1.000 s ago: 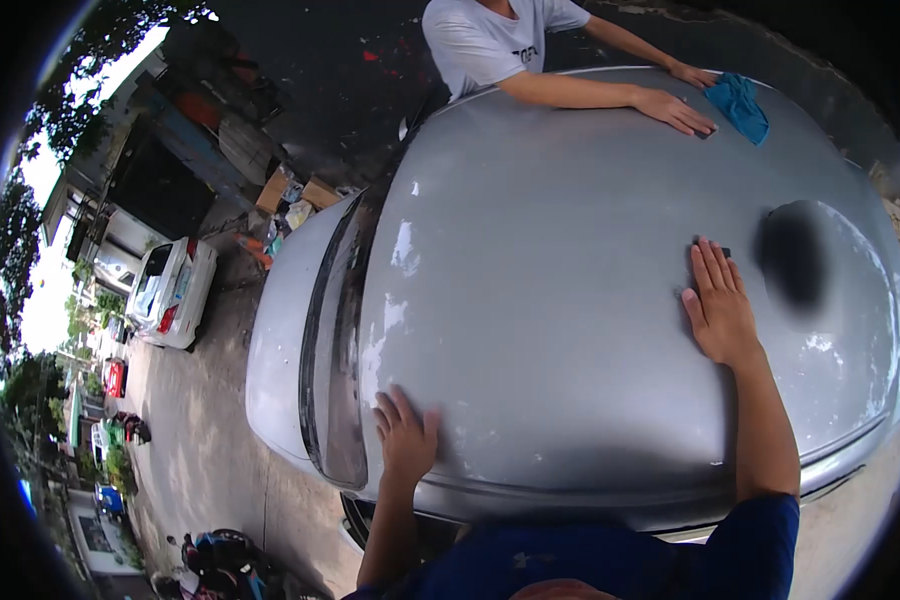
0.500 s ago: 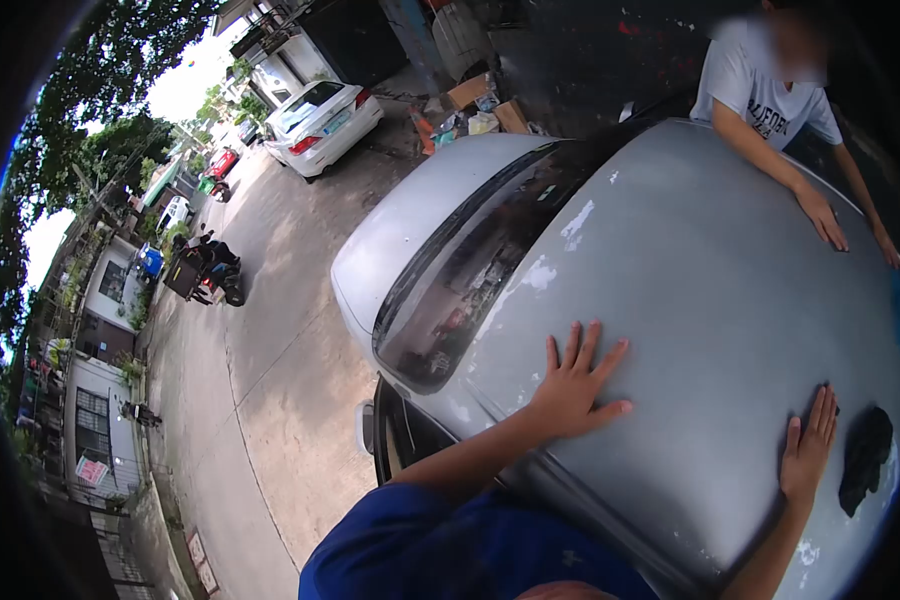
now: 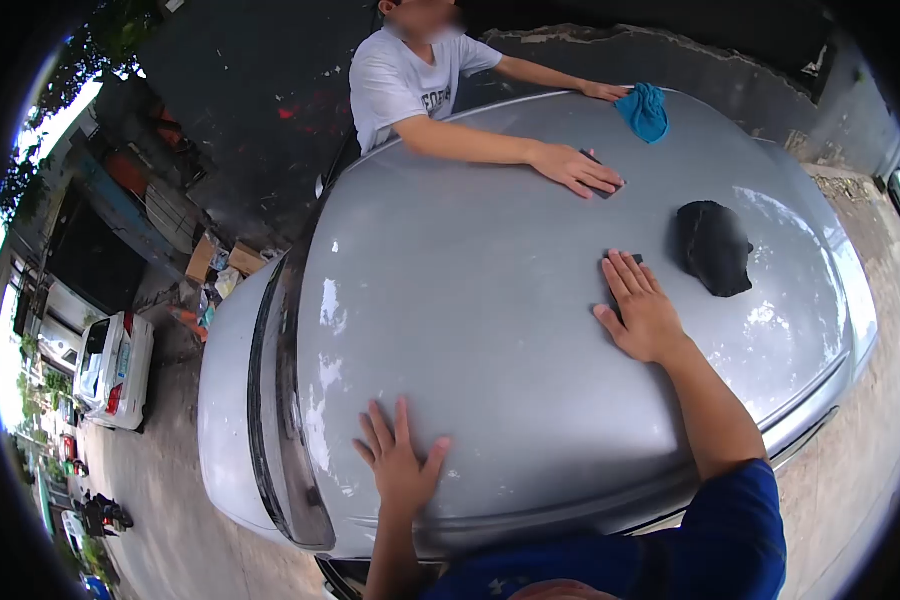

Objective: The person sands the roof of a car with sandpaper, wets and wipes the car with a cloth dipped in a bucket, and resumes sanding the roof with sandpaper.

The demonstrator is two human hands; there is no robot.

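The view has swung; left hand [image 3: 403,467] spreads wide on the roof [image 3: 490,320], right hand [image 3: 647,320] still flat over what seems a dark pad [image 3: 638,259].

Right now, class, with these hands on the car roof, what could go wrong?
The right hand lies flat over a dark pad, mostly hidden; any grit beneath might scratch the silver roof. A sideways sweep could nudge the black item nearby. The co-worker's hand, on a second pad farther across, might meet the right hand if both reach inward.
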